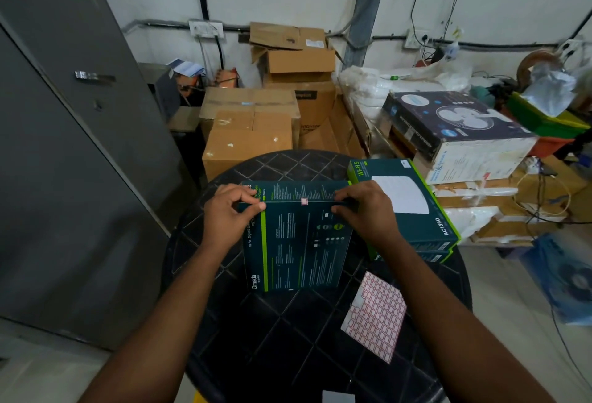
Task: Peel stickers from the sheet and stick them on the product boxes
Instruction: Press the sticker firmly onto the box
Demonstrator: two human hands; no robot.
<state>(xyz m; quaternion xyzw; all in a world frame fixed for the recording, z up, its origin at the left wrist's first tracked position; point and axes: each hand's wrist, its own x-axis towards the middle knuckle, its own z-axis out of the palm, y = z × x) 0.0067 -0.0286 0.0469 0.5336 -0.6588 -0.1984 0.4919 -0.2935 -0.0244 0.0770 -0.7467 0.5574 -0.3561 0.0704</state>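
Nearest, at about 5 o'clock on the round black lattice-top plastic table [288, 338], lies the white sticker sheet with red-bordered labels [374, 316]; its upper left corner looks already stripped, while most labels remain. Past it, at the table's centre, the dark teal flat cardboard product box with a lime-green stripe [298, 242] is held at its far edge by both hands. The left hand [229, 213] pinches the edge at 10 o'clock; the right hand [362, 210] grips it at 1 o'clock. Between them a small red-bordered sticker [304, 201] sits over the edge, so this box seems labelled. Farther, at 2 o'clock, a stack of teal Wi-Fi boxes [416, 210] shows no such sticker on its visible faces, so it probably still awaits labels.
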